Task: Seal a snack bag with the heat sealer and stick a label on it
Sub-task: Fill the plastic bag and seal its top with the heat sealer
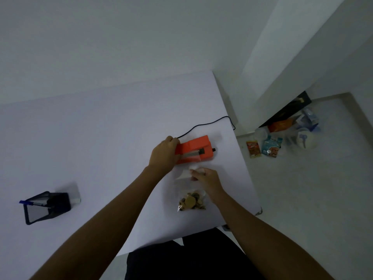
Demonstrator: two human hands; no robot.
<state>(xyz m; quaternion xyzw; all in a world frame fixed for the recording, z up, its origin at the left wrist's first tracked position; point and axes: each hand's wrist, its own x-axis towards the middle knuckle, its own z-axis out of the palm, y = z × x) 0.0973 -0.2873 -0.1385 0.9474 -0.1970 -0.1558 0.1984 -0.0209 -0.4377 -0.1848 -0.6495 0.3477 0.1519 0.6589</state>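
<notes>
I look down on the white counter (90, 138), which fills the left and the middle of the frame. All the work is near its right edge, a little right of the centre.

The biggest task thing is the orange heat sealer (194, 149). It lies flat on the counter, and its black cable (210, 123) runs up and to the right, over the counter edge. My left hand (164, 153) is closed around the left end of the sealer and holds it in place.

Just below the sealer lies the clear snack bag (191, 190). The snacks (192, 201) sit at its lower end, toward me, and its open end points up to the sealer and touches it, or nearly. My right hand (207, 178) pinches the upper part of the bag between the fingers, near a small white patch that I cannot identify; it may be a label, or only a shine on the plastic.

I judge that the sealing step is in hand: the mouth of the bag is being fed into the sealer and the seal is not yet made. The next move calls for a flat, unwrinkled bag mouth laid straight across the heating strip, then a firm press with the left hand.

At the lower left stands a black pen holder (47, 207) with a blue pen (33, 203), well apart from the work.
</notes>
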